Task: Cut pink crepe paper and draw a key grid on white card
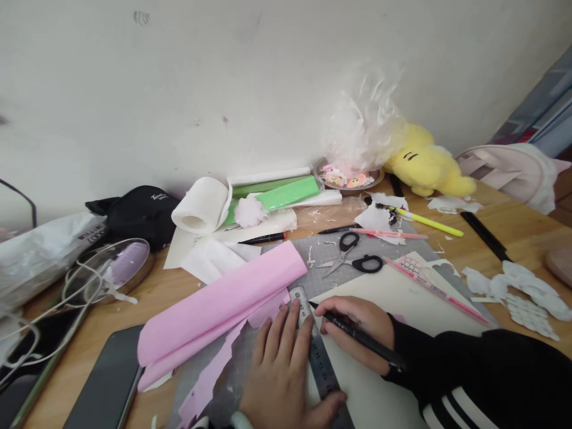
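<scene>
Pressing narrow, silvery metal ruler (320, 357), dark-numbered, onto cream paper (370, 398) with left hand (281, 372), fingers slightly apart. Holding slim black pen (363, 340) in right hand (367, 320), fingers clamped round barrel, tip beside ruler.

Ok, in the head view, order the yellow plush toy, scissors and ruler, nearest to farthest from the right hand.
1. Ruler: just left of the right hand.
2. Scissors: beyond the hand.
3. Yellow plush toy: back right, near the wall.
</scene>
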`<state>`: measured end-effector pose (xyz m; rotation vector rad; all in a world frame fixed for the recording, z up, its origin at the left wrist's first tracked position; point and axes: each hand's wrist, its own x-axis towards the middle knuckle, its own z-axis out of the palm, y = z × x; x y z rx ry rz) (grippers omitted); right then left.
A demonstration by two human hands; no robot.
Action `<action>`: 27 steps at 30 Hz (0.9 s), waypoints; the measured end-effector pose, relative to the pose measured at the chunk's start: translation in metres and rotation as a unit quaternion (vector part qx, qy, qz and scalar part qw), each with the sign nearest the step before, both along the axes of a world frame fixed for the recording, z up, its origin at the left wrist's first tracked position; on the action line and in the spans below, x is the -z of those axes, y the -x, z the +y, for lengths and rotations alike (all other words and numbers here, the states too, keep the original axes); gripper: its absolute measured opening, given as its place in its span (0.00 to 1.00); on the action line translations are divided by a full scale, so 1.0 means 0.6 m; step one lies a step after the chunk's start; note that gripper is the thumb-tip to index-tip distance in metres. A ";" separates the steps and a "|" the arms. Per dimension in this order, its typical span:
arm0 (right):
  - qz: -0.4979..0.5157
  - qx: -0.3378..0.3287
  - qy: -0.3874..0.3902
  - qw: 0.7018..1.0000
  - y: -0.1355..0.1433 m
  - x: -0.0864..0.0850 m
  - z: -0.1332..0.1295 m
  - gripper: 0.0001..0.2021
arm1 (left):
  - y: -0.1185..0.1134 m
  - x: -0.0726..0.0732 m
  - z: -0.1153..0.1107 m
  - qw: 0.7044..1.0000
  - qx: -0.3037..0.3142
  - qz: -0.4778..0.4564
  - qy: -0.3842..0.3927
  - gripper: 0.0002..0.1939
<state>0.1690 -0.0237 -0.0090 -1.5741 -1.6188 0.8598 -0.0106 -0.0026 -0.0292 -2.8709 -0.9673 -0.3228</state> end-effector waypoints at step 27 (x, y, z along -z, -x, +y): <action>-0.014 -0.025 -0.059 0.998 -0.001 0.006 -0.011 0.09 | 0.000 -0.003 -0.002 1.000 0.006 -0.004 -0.007 0.40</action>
